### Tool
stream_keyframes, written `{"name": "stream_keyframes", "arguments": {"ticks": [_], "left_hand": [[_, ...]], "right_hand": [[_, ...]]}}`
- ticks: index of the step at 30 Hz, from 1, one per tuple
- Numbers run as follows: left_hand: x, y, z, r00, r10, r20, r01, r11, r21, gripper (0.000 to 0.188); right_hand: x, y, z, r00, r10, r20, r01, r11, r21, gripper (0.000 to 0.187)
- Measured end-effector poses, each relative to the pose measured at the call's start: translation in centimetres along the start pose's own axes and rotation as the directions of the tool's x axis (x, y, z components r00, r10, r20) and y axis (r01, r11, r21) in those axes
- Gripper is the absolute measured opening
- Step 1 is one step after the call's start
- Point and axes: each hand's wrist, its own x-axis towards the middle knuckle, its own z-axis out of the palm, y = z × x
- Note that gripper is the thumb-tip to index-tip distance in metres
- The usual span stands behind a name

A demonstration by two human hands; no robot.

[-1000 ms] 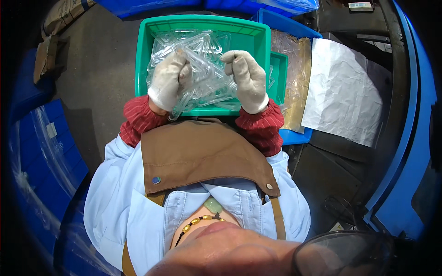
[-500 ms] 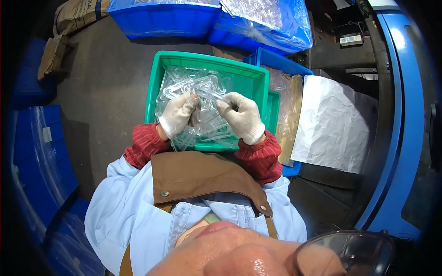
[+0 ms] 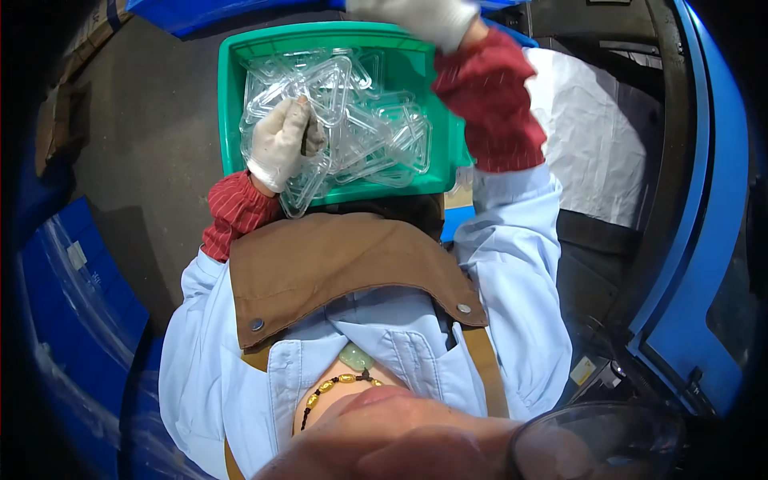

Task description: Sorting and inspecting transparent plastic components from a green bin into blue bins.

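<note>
My left hand (image 3: 280, 142), in a white glove with a bare thumb tip, is closed on a clear plastic triangular frame (image 3: 330, 86). Something dark, perhaps soiled glove fabric, shows at its curled fingers. Under and around this hand, many similar clear plastic frames (image 3: 384, 140) lie heaped in a green crate (image 3: 227, 112). My right hand (image 3: 436, 18), gloved too, is stretched past the crate's far right corner. It is smeared by motion and its fingers reach the picture's upper edge, so whether it holds anything is hidden.
Blue bins (image 3: 188, 18) stand beyond the crate. White sheeting (image 3: 592, 136) lies to the right, beside a blue machine frame (image 3: 694, 192). Stacked blue boxes (image 3: 80, 264) with clear wrap stand at the left, and a brown carton (image 3: 60, 128) is farther off.
My right hand has left the crate's middle and swung far forward. My left hand stays over the heap with a frame. The view has shifted, so the crate appears higher and further left.
</note>
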Motion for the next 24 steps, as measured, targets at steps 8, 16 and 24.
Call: {"name": "stream_keyframes", "arguments": {"ticks": [8, 16, 24], "left_hand": [[-0.4, -0.2, 0.2, 1.0, 0.003, 0.016, -0.004, 0.999, 0.047, 0.033], [-0.3, 0.2, 0.8, 0.999, -0.033, -0.04, 0.038, 0.991, 0.125, 0.03], [-1.1, 2.2, 1.0, 0.993, 0.094, -0.076, -0.082, 0.985, 0.149, 0.033]], "right_hand": [[-10.9, -8.3, 0.4, 0.183, 0.628, 0.756, -0.762, 0.576, -0.295, 0.066], [-12.3, -13.3, 1.6, 0.429, 0.749, 0.506, -0.809, 0.567, -0.154, 0.037], [-12.3, -13.4, -6.8, 0.599, 0.801, 0.008, -0.783, 0.584, 0.213, 0.018]]}}
